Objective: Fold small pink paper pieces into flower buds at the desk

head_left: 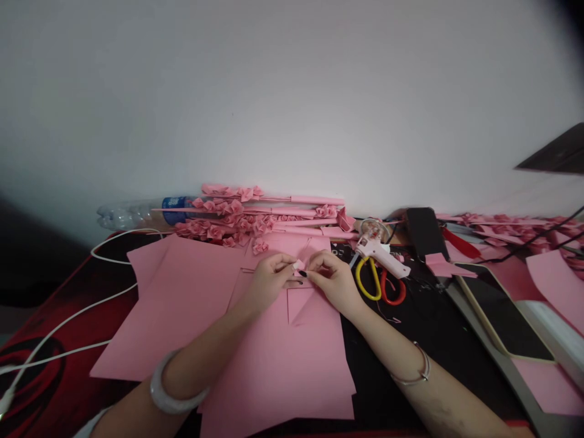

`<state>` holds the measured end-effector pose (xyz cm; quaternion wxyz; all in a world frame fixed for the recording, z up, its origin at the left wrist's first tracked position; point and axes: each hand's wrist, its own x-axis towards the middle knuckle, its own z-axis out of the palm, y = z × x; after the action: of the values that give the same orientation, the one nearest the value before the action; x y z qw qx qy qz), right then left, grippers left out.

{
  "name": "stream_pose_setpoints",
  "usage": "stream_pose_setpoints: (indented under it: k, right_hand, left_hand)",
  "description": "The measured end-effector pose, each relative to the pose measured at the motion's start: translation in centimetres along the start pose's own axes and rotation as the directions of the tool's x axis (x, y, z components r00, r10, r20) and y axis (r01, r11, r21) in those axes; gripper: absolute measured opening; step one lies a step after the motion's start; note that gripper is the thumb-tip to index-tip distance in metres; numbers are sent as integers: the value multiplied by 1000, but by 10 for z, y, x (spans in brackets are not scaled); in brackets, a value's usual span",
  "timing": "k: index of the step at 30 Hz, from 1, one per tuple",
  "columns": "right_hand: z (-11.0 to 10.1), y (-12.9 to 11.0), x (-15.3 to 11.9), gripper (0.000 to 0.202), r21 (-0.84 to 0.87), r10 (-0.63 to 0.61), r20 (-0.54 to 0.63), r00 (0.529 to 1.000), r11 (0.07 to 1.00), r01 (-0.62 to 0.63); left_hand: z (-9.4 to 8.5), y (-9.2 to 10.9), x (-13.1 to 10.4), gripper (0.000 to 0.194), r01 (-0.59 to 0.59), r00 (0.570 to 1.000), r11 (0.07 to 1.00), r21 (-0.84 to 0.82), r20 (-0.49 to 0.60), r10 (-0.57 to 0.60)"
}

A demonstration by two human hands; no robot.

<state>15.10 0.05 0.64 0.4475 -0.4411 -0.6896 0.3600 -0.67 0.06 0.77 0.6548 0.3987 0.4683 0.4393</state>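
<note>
Between the fingertips of both hands is a small pink paper piece (298,265), partly hidden by the fingers. My left hand (272,277) pinches it from the left, and my right hand (332,278) pinches it from the right with thumb and index finger. Both hands are above large pink paper sheets (283,359) spread on the dark mat. A smaller pink paper piece (303,304) lies just below the fingers. Beyond the hands, pink paper flowers (237,225) with long rolled stems lie in a pile along the wall.
Right of my right hand are a white glue gun (381,254) and scissors with yellow and red handles (368,280). Two phones (424,231) and more pink paper lie farther right. A plastic bottle (137,214) and white cables (68,322) are at the left.
</note>
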Motion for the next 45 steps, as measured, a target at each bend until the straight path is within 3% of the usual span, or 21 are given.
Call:
stream_pose_setpoints:
  k: [4,10,15,21,38,45]
  right_hand:
    - [-1,1,2,9,29,9,26,1000,1000,-10]
    - [-1,0,1,28,-23,52,34,998,998,-51]
    - [2,6,0,25,-49,133,-4,991,990,-133]
    - [2,7,0,21,-67,174,85,981,983,-169]
    - [-8,2,6,22,-62,162,261,952,987,-150]
    - [-7,2,5,23,-134,137,240,961,985,-107]
  left_hand:
    - [0,0,0,17,-28,1000,999,-19,7,28]
    - [1,-2,0,19,-70,997,998,-1,24,70]
    - [3,-2,0,17,-59,997,998,7,52,59]
    - [2,0,-1,20,-46,998,999,19,48,45]
    - [1,4,-1,15,-21,998,995,93,59,16]
    - [3,4,0,15,-18,999,998,65,50,15]
